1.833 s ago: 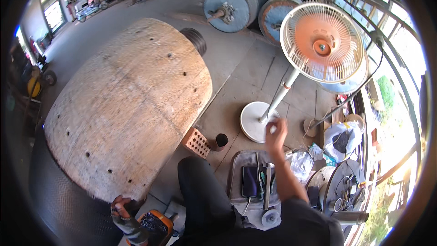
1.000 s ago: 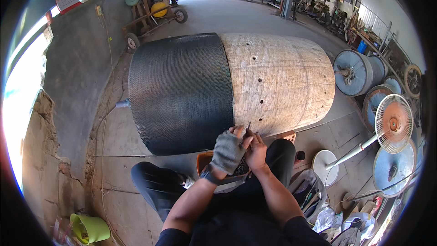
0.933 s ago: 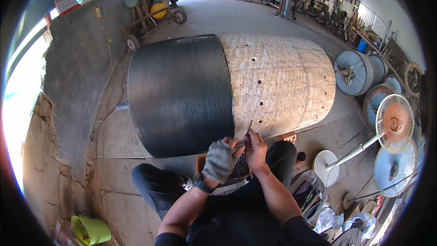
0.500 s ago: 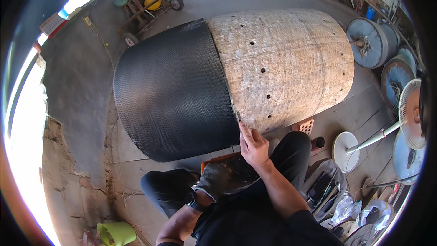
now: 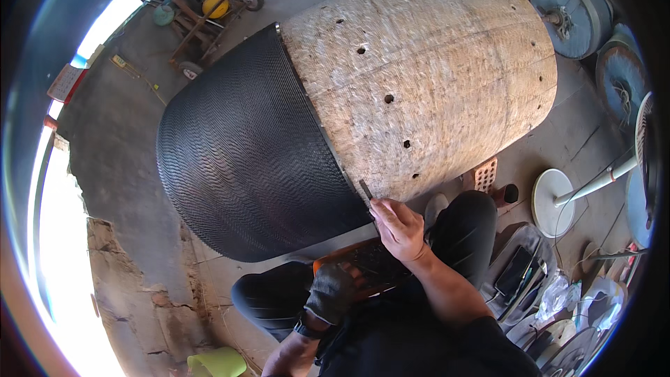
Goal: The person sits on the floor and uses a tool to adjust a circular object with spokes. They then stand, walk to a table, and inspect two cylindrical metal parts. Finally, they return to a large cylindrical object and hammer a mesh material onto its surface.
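The right hand (image 5: pixel 400 229) pinches a dark strip (image 5: pixel 365 188) near the drum (image 5: pixel 433 77); whether the gloved left hand (image 5: pixel 331 293) grips anything is unclear.

Fine, wavy ripples cover the black half of the barrel (image 5: pixel 251 157) before me, while its other half is pale tan, streaked with white and brown and dotted with dark spots. The strip (image 5: pixel 365 188) in my right hand (image 5: pixel 401 229) is dark grey; the glove (image 5: pixel 325 294) on my left hand (image 5: pixel 338 286) is charcoal, my trousers (image 5: pixel 476 227) black. Around me: an orange-rimmed box (image 5: pixel 321 265), a reddish brick (image 5: pixel 485 175) with a dotted grid, a white fan base (image 5: pixel 551 204) and a lime-green bucket (image 5: pixel 216 361).
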A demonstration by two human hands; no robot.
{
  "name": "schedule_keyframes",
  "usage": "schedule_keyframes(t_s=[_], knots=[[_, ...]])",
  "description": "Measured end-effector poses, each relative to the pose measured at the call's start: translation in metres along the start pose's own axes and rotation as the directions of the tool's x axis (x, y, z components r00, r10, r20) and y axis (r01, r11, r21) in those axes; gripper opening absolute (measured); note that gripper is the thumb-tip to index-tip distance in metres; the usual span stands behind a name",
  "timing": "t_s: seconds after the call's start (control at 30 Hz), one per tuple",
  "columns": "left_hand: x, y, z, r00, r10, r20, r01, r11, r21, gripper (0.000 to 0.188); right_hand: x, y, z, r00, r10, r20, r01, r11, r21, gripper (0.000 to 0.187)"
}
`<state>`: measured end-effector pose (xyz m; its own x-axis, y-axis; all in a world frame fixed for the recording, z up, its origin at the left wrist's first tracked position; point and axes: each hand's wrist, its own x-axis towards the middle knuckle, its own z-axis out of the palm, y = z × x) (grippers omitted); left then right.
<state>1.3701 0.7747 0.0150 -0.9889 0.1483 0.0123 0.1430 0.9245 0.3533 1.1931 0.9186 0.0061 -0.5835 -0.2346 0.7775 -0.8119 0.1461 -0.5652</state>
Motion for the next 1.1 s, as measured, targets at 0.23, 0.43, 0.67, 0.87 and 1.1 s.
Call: schedule_keyframes(t_s=[0.23,0.43,0.67,0.87,1.1], knots=[[0.008,0.027,-0.017,0.924,-0.295,-0.243,0.255,0.949,-0.185,0.015,-0.001,-0.001,0.006,0.996,0.02,0.083,-0.009,0.991,-0.131,0.053],[0.019,0.019,-0.038,0.877,-0.253,-0.408,0.166,0.957,-0.237,0.018,-0.001,-0.004,0.009,0.994,0.018,0.104,-0.003,0.989,-0.147,0.059],[0.029,0.013,-0.058,0.807,-0.254,-0.534,0.159,0.963,-0.217,0.024,0.009,-0.01,0.012,0.996,0.016,0.085,-0.006,0.993,-0.115,0.06],[0.044,0.008,-0.075,0.704,-0.256,-0.662,0.148,0.965,-0.215,0.027,0.015,-0.011,0.017,0.998,0.019,0.061,-0.012,0.993,-0.118,0.061],[0.066,0.012,-0.096,0.644,-0.188,-0.741,0.196,0.978,-0.077,0.022,0.027,-0.017,0.018,0.998,0.023,0.058,-0.018,0.996,-0.087,0.063]])
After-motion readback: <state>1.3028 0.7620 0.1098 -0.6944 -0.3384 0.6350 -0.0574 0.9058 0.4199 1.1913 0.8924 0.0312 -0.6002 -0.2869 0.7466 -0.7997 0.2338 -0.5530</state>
